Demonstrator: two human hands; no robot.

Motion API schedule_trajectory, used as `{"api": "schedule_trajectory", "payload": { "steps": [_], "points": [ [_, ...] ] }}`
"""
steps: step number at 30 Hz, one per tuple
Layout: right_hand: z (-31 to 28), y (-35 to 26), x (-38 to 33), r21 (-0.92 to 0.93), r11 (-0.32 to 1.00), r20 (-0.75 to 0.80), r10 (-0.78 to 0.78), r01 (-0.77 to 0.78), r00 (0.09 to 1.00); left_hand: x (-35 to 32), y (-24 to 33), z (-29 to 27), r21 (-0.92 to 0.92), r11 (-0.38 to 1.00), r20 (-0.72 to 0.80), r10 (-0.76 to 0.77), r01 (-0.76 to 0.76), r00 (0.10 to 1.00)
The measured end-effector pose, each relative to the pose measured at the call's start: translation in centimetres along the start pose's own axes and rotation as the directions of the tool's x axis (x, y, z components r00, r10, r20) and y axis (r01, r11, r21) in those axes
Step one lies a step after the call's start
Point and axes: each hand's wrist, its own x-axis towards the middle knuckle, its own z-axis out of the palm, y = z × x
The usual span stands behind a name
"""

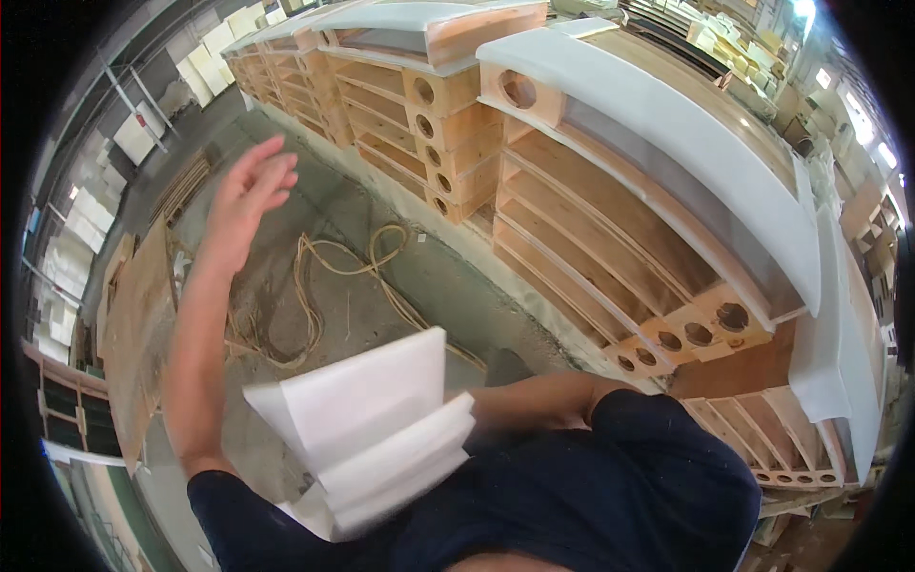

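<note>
My left hand (250,195) is raised at the left with nothing in it, its fingers stretched and a little apart, slightly smeared by motion. Against my front sits a bundle of white foam pieces (367,391), stacked at uneven angles. My right forearm (534,398) bends across to the bundle and carries it; the foam hides the fingers of my right hand. To the right stand stacked wooden frames (610,219) with open slots and round holes. White foam sheets (658,114) cover their curved tops.
A tan hose or rope (305,286) lies in loops on the grey concrete floor (348,315). Flat brown boards (143,324) lean at the left. More stacked wooden frames (381,114) run on along the far side. White blocks (205,71) stand at the back left.
</note>
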Motion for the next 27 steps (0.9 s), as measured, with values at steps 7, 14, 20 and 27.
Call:
{"api": "schedule_trajectory", "payload": {
  "steps": [7,14,20,27],
  "points": [
    [-8.7,-5.7,7.9,-0.11,0.994,-0.022,-0.031,0.028,0.999,12.7,-4.3,13.9,-0.143,0.983,0.296,0.152,-0.114,0.943],
    [-17.8,-14.0,13.6,-0.315,0.946,-0.23,-0.147,0.069,0.962,20.5,-8.0,15.2,0.224,0.895,0.241,0.333,-0.386,0.912],
    [-22.8,-17.9,19.3,-0.583,0.812,-0.429,-0.329,0.021,0.841,25.8,-8.0,11.8,0.405,0.721,0.423,0.398,-0.563,0.814],
    [-27.6,-21.7,23.4,-0.855,0.279,-0.49,-0.709,-0.437,0.507,27.6,-9.6,10.3,0.326,0.626,0.741,0.296,-0.708,0.603]
  ]
}}
